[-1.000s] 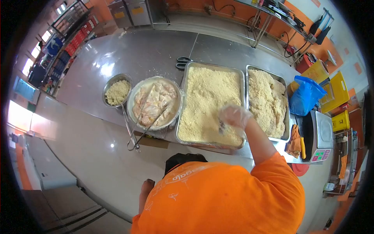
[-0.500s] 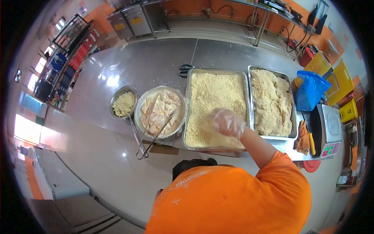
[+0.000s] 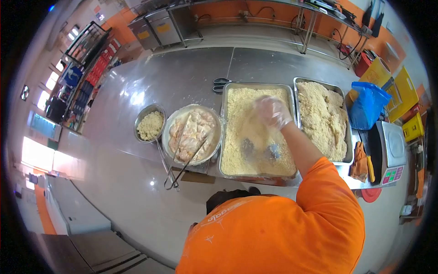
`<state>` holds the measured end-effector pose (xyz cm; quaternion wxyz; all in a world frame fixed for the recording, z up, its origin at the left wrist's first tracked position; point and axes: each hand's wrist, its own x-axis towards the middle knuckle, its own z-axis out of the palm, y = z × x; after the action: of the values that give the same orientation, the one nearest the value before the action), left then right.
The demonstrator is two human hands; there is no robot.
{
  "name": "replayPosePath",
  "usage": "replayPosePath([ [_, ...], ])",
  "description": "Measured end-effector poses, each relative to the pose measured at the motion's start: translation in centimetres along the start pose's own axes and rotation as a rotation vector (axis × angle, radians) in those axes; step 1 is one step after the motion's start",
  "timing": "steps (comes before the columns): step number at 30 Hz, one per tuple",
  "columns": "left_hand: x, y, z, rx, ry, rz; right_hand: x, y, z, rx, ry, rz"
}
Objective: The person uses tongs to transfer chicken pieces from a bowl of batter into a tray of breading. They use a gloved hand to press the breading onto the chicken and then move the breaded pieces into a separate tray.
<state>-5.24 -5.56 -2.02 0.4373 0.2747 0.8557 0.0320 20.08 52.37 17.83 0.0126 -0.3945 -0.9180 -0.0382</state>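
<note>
My right hand [image 3: 274, 113], in a clear plastic glove, is at the far middle of a metal tray of pale crumbs [image 3: 237, 118]. Its slightly blurred fingers look stretched out, touching the crumbs, with nothing I can see held in them. Nearer me, the crumb layer is thin and two grey patches show through. To the left stands a white bowl [image 3: 220, 137] of battered raw meat pieces [image 3: 194, 132], with metal tongs [image 3: 174, 179] leaning over its rim. A second tray of crumb-coated pieces [image 3: 321, 118] sits on the right. My left hand is not visible.
A small metal bowl of crumbs [image 3: 150, 125] sits left on the steel table [image 3: 182, 68]. Black-handled scissors [image 3: 220, 85] lie behind the tray. On the right are a blue plastic bag [image 3: 367, 105], a scale [image 3: 393, 146], an orange cloth [image 3: 359, 164] and a yellow-handled tool [image 3: 370, 169].
My right hand has moved away from me across the crumb tray, toward its far side. Crumbs in the near middle have been pushed aside, exposing grey patches. The view has shifted slightly.
</note>
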Motion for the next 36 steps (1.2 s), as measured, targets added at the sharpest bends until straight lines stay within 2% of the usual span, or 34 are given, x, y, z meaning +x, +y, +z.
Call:
replayPosePath([
  [3,0.0,-1.6,1.5,0.114,-0.033,0.044,1.4,0.0,0.5,-0.023,-0.032,0.049],
  [6,1.0,-3.9,3.3,0.461,-0.093,0.261,2.1,-1.6,2.0,-0.142,0.026,0.078],
  [8,1.5,-4.7,3.9,0.558,-0.078,0.287,2.0,-1.7,2.6,-0.265,0.117,0.102],
  [9,1.7,-4.4,4.1,0.543,-0.063,0.253,1.9,-1.6,2.8,-0.365,0.191,0.112],
  [11,-2.5,-0.3,1.3,0.142,0.072,0.017,1.4,-1.9,1.2,-0.465,0.291,0.126],
  [12,-4.2,2.5,-1.3,-0.057,0.139,-0.098,0.2,-4.0,-3.6,0.042,0.074,0.189],
  [15,-4.5,3.7,-2.5,-0.082,0.174,0.029,-0.7,-8.4,-11.0,0.054,0.103,-0.05],
  [17,-5.1,7.1,-5.1,-0.165,0.521,0.032,-1.1,-10.7,-13.5,0.12,-0.005,-0.16],
  [19,-5.1,8.3,-7.9,-0.649,0.926,0.234,-1.3,-12.3,-14.1,0.16,-0.092,-0.19],
  [21,-8.3,12.3,-13.6,-0.7,1.1,0.503,-2.3,-12.9,-13.2,0.168,-0.177,-0.139],
  [23,-11.7,17.0,-18.3,-0.551,1.104,0.695,-2.9,-11.2,-7.0,0.212,0.131,-0.099],
  [25,-12.2,20.3,-20.8,-0.434,1.029,0.81,-3.8,-11.1,-8.8,0.167,-0.084,0.058],
  [26,-12.2,21.3,-21.4,-0.368,0.986,0.869,-4.5,-10.2,-8.1,0.332,0.005,0.056],
  [28,-11.4,22.3,-21.8,-0.271,0.88,0.822,-6.4,-7.5,-5.4,0.657,0.193,0.06],
  [29,-10.8,22.8,-22.0,-0.22,0.829,0.798,-6.8,-6.7,-4.5,0.506,0.343,0.074],
  [31,-10.5,24.0,-21.8,-0.307,0.829,0.785,-7.4,-5.6,-4.0,0.185,0.614,0.106],
  [32,-10.4,24.2,-21.7,-0.351,0.827,0.773,-8.1,-4.9,-4.3,0.031,0.285,0.072],
  [35,-9.3,23.9,-21.4,-0.345,0.945,0.901,-9.9,-6.1,-5.5,0.297,0.542,0.129],
  [36,-9.6,24.4,-21.7,-0.333,0.969,0.93,-10.7,-7.1,-6.4,0.581,0.392,0.211],
])
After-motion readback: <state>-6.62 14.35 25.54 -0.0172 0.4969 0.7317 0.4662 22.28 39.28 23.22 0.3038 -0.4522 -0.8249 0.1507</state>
